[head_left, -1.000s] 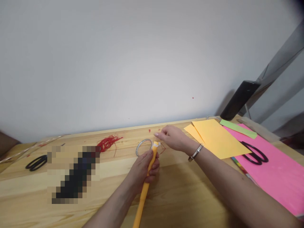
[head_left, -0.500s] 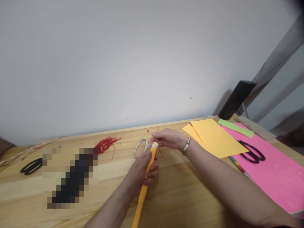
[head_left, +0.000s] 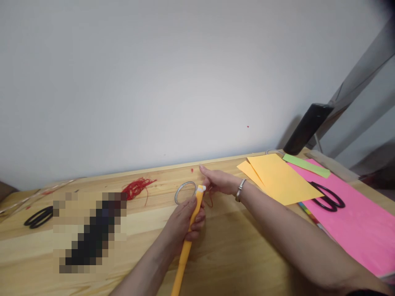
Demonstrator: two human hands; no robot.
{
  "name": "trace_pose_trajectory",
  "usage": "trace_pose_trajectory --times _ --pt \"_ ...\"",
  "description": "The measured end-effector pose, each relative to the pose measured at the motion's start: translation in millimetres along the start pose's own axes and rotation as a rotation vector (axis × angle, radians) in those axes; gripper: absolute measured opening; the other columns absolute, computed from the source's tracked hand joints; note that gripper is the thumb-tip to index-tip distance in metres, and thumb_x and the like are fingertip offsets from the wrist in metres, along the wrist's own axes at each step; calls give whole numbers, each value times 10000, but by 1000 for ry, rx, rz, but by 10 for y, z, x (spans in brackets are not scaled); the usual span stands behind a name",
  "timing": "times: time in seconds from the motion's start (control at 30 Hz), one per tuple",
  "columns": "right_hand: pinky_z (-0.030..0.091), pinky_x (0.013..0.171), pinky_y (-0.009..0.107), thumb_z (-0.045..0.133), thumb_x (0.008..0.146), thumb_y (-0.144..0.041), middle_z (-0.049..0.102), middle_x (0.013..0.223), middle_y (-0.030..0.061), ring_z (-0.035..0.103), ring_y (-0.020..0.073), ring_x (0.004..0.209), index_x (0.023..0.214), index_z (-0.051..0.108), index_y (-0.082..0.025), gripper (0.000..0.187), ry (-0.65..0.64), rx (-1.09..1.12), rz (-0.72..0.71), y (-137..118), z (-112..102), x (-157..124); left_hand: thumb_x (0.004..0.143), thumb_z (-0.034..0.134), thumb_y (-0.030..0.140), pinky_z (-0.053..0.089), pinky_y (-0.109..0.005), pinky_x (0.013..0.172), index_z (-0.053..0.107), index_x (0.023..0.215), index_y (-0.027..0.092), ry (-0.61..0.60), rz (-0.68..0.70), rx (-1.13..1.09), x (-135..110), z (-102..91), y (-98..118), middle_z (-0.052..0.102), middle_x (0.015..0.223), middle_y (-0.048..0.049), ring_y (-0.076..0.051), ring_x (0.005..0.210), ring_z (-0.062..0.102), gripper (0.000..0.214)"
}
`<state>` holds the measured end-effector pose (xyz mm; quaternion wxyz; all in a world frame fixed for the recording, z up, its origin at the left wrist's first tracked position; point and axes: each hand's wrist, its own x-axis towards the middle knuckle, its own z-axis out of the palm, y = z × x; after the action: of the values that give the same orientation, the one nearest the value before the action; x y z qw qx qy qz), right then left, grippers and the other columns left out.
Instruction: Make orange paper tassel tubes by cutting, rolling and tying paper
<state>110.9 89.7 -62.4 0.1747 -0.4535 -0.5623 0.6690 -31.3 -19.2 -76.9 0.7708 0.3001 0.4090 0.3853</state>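
My left hand (head_left: pixel 185 220) is wrapped round a rolled orange paper tube (head_left: pixel 185 255) that points away from me, its far end capped with white tape (head_left: pixel 201 188). My right hand (head_left: pixel 217 180), with a bracelet at the wrist, lies just beyond the tube's tip, fingers stretched towards the wall. A thin red thread (head_left: pixel 210 200) loops under that hand near the tip. A roll of clear tape (head_left: pixel 184 192) rests on the wooden table (head_left: pixel 240 246) just left of the tube's end.
A bundle of red thread (head_left: pixel 137 187) lies left of the tape roll. Black scissors (head_left: pixel 38 216) sit at far left; another black pair (head_left: pixel 327 197) lies on a pink sheet (head_left: pixel 361 230). Orange paper (head_left: pixel 280 179), a green strip (head_left: pixel 307 165), a black cylinder (head_left: pixel 305 129) at right.
My right hand's pinch at the tube's tip has opened and its fingers now stretch flat towards the wall. The tape roll, tipped up half a second ago, is lower. My left hand kept its grip.
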Motion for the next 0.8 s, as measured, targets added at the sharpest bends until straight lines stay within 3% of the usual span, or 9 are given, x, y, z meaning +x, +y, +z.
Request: trace_pose_trajectory --times 0.1,0.23,0.37,0.53,0.6,0.7,0.8 --pt "394 579 241 420 834 -554 561 599 37 461 102 560 570 609 -129 535 -116 160 -38 -32 37 -4 783 542 515 97 -111 336 474 832 185 11 -6 3 5 6 -7 374 553 74 -20 392 266 340" --pt "402 636 211 643 729 -373 578 703 8 484 81 638 700 650 -138 236 -91 156 -102 -112 49 -22 795 530 507 97 -109 338 479 838 178 29 -7 8 8 15 -5 366 545 77 -16 391 261 336" --pt "360 568 230 659 699 -464 532 618 7 438 86 576 622 625 -123 352 26 26 -90 -148 24 -32 792 548 486 97 -110 337 469 823 181 30 -19 11 -3 24 10 367 551 76 -16 393 259 317" --pt "300 520 268 524 709 -664 476 460 26 403 115 501 441 533 -150 580 229 -145 -41 -87 -79 -23 779 573 471 113 -105 337 468 824 184 19 -6 8 -18 30 21 365 550 76 -19 400 268 309" --pt "303 521 276 461 728 -696 504 449 54 411 125 493 415 550 -142 642 167 -148 -1 -34 -93 -16 781 568 473 112 -105 337 468 826 185 17 -2 8 -17 30 21 366 548 77 -19 399 268 308" --pt "323 524 269 400 774 -680 546 487 64 431 123 496 460 586 -126 663 -76 60 36 26 -31 -3 782 557 489 106 -108 334 469 823 187 23 1 20 -9 30 16 370 545 77 -19 391 269 317" --pt "369 574 250 593 719 -552 551 534 17 478 114 558 531 588 -137 455 -201 283 -49 10 82 5 784 543 504 100 -108 335 475 830 193 47 2 27 -2 30 4 376 547 76 -18 382 276 322"
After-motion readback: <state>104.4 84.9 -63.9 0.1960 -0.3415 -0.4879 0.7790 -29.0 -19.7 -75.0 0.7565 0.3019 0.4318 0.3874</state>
